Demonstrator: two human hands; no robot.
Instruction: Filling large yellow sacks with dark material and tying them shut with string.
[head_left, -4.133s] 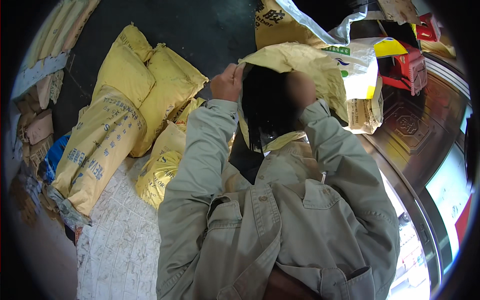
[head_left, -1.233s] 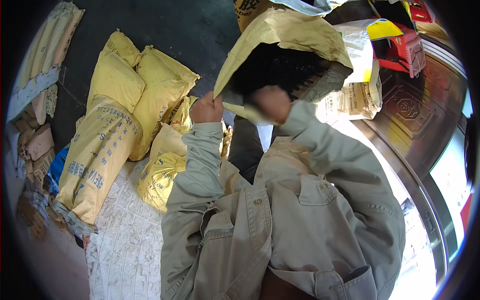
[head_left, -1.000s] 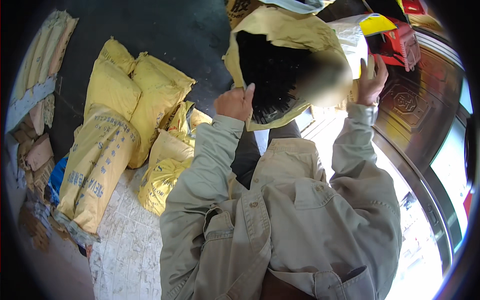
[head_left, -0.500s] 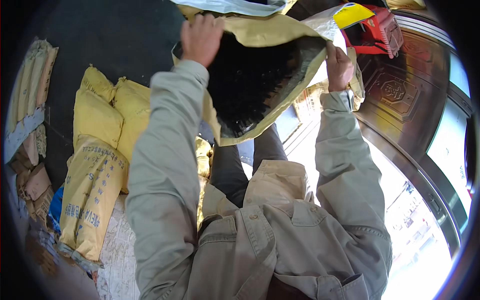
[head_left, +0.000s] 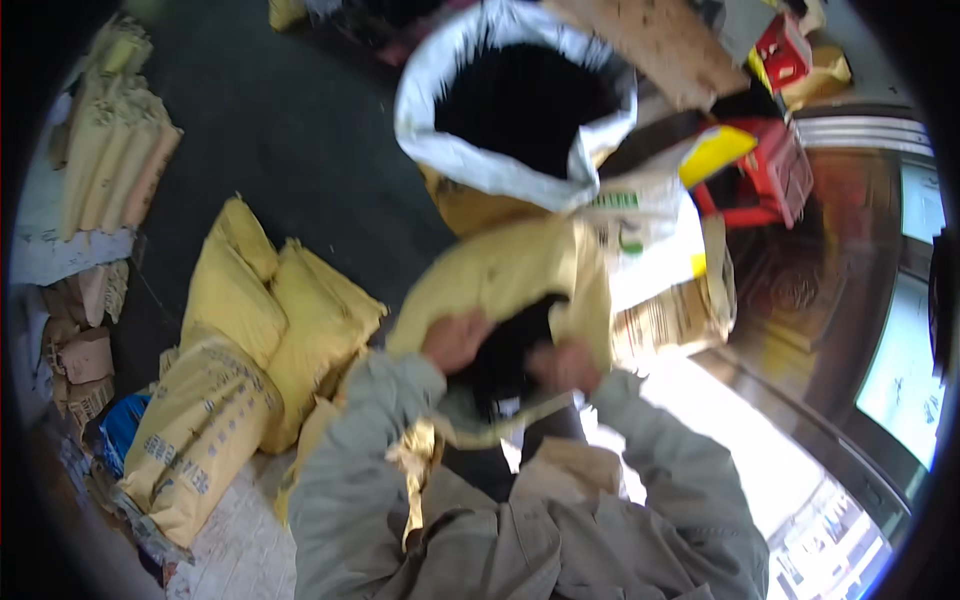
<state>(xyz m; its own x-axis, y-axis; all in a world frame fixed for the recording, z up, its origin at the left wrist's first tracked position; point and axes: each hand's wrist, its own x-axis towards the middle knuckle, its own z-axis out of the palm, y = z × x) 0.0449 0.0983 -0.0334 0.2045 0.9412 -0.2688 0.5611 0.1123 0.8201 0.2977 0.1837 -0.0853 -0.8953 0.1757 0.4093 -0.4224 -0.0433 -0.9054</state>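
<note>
A yellow paper sack (head_left: 490, 265) with black contents stands in front of me, its mouth drawn partly together. At the left side of that mouth is my left hand (head_left: 458, 340), blurred, its fingers closed on the paper. My right hand (head_left: 563, 367), also smeared by motion, is closed at the right side of the opening. Just beyond stands another sack with a folded-out white liner (head_left: 425, 120), open and full of black material. A white bag with green print (head_left: 650, 240) leans beside them on the right.
Full yellow sacks (head_left: 235, 320) lie piled on the left. Farther left are stacked folded sacks (head_left: 115, 170). A red plastic crate (head_left: 775, 175) stands at the right by a brown panelled door (head_left: 790, 280). Behind the lined sack lies a brown board (head_left: 650, 45).
Both hands have come nearer my body and closer together, bringing the sack's wide mouth inward and narrowing it. The view has shifted, showing more of the lined sack beyond.
</note>
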